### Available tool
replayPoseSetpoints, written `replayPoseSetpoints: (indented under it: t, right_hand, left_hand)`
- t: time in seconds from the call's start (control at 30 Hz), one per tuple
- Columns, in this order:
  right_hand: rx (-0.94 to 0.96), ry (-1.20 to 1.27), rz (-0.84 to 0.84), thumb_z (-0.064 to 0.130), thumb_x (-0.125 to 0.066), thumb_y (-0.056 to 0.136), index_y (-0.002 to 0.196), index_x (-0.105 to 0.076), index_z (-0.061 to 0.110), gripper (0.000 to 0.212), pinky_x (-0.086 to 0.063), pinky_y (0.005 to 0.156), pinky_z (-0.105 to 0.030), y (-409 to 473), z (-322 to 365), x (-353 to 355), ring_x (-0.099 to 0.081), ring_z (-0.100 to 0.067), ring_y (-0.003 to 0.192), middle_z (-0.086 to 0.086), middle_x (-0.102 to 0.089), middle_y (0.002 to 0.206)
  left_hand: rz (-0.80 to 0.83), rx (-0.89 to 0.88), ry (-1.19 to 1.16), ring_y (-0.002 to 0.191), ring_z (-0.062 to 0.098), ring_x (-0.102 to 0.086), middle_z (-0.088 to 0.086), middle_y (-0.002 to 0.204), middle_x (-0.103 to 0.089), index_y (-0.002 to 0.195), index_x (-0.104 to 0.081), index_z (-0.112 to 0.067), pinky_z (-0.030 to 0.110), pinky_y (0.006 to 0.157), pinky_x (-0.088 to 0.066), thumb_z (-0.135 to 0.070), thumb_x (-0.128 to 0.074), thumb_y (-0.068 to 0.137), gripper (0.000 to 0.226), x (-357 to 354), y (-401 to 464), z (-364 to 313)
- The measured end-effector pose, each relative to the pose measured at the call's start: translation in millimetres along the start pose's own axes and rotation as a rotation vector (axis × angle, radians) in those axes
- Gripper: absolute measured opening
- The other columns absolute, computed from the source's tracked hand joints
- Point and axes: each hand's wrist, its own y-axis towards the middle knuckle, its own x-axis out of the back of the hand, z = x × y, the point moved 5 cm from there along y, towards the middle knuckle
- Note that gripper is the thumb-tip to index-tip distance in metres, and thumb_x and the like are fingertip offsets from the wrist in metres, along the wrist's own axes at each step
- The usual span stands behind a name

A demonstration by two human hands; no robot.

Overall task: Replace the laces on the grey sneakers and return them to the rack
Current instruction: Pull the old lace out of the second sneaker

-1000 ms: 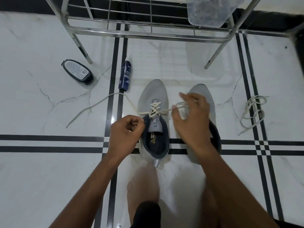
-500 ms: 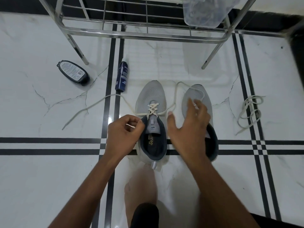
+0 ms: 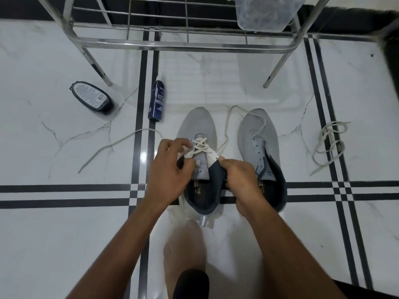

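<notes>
The left hand [image 3: 170, 167] pinches the flat off-white lace [image 3: 199, 145] at the left eyelet row of the left-standing grey mesh sneaker [image 3: 197, 126]; the right hand [image 3: 241, 178] grips that sneaker's dark padded collar and right eyelet flap, holding it steady on the white marble floor [image 3: 54, 223]; the lace looks limp and light, best taken near its stiff tip, while the soft upper will likely buckle unless held at the collar; the second grey mesh sneaker [image 3: 257, 130] stands just beside, unlaced; a loose bundled lace [image 3: 328, 141] lies to the right; the chrome wire rack [image 3: 183, 39] stands beyond.
</notes>
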Motion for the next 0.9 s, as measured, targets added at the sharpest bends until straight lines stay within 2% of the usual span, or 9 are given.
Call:
replayPoseSetpoints:
  t: [0.13,0.23,0.4,0.47,0.53,0.6,0.63,0.77,0.9]
  right_hand:
    - [0.258,-0.238,0.003,0.040,-0.061,0.102,0.089,-0.070,0.000,0.042,-0.053,0.071,-0.040,-5.0,15.8,-1.0,-0.063,-0.028,0.068,-0.022,-0.069,0.080]
    - [0.308,-0.274,0.001,0.038,-0.063,0.104,0.085,-0.078,0.017,0.031,-0.061,0.079,-0.045,-7.0,19.1,-1.1,-0.073,-0.024,0.078,-0.001,-0.076,0.077]
    - [0.379,-0.345,0.000,0.035,-0.063,0.105,0.082,-0.077,0.020,0.030,-0.057,0.074,-0.036,-12.6,19.3,-1.6,-0.071,-0.014,0.073,0.005,-0.074,0.073]
    - [0.377,-0.317,-0.031,0.034,-0.063,0.105,0.078,-0.073,0.014,0.035,-0.054,0.069,-0.036,-11.7,17.1,0.9,-0.064,-0.017,0.065,-0.001,-0.069,0.067]
    - [0.352,-0.267,-0.043,0.035,-0.063,0.105,0.073,-0.068,0.011,0.040,-0.049,0.065,-0.037,-11.6,13.0,2.3,-0.055,-0.015,0.060,-0.008,-0.063,0.065]
    - [0.360,-0.283,-0.052,0.035,-0.064,0.105,0.072,-0.068,0.015,0.039,-0.050,0.067,-0.035,-12.8,11.4,1.7,-0.056,-0.011,0.060,0.004,-0.061,0.059]
    - [0.375,-0.309,-0.054,0.035,-0.064,0.105,0.076,-0.071,0.018,0.035,-0.053,0.069,-0.033,-13.6,11.6,1.1,-0.062,-0.009,0.064,0.010,-0.065,0.063]
    - [0.417,-0.362,-0.045,0.038,-0.065,0.102,0.093,-0.081,0.026,0.022,-0.062,0.083,-0.039,-16.0,16.6,0.6,-0.074,-0.006,0.082,0.014,-0.078,0.082]
    - [0.426,-0.364,-0.025,0.038,-0.065,0.103,0.092,-0.081,0.027,0.022,-0.062,0.085,-0.042,-18.7,19.7,0.8,-0.074,-0.004,0.083,0.015,-0.078,0.082]
  left_hand:
    - [0.015,-0.279,0.385,0.056,0.020,-0.056,0.004,0.119,-0.057,0.118,-0.071,-0.019,0.027,0.047,-0.040,-0.025,-0.070,0.100,0.019,-17.4,-2.3,-30.8]
    - [-0.035,-0.451,0.571,0.055,0.023,-0.055,0.008,0.100,-0.060,0.091,-0.068,-0.011,0.027,0.047,-0.027,-0.014,-0.074,0.095,0.007,-23.1,-1.9,-38.6]
    - [-0.057,-0.492,0.595,0.055,0.023,-0.057,0.003,0.094,-0.060,0.086,-0.068,-0.013,0.029,0.045,-0.030,-0.015,-0.078,0.095,0.013,-21.8,5.3,-36.2]
    - [-0.094,-0.214,0.283,0.063,0.015,-0.060,-0.005,0.090,-0.063,0.087,-0.074,-0.019,0.030,0.055,-0.044,-0.024,-0.074,0.098,0.012,-13.4,12.3,-26.6]
    - [-0.223,0.360,-0.379,0.065,0.008,-0.061,-0.007,0.078,-0.068,0.085,-0.077,-0.020,0.028,0.064,-0.047,-0.027,-0.074,0.095,0.013,-6.9,17.2,8.1]
    - [-0.255,0.662,-0.624,0.067,0.014,-0.063,-0.004,0.076,-0.067,0.091,-0.074,-0.017,0.037,0.065,-0.051,-0.031,-0.070,0.094,0.015,-8.8,9.2,23.4]
    - [-0.256,0.588,-0.508,0.075,0.015,-0.065,-0.005,0.087,-0.066,0.101,-0.073,-0.020,0.036,0.069,-0.054,-0.033,-0.070,0.093,0.015,-3.5,8.2,21.6]
    - [-0.091,-0.211,0.220,0.081,0.009,-0.059,-0.007,0.108,-0.055,0.121,-0.073,-0.027,0.024,0.062,-0.048,-0.034,-0.076,0.092,0.031,1.3,1.4,-31.3]
    - [-0.032,-0.411,0.482,0.070,0.019,-0.062,-0.001,0.102,-0.057,0.106,-0.077,-0.017,0.031,0.048,-0.046,-0.031,-0.071,0.097,0.018,-9.6,6.6,-42.9]
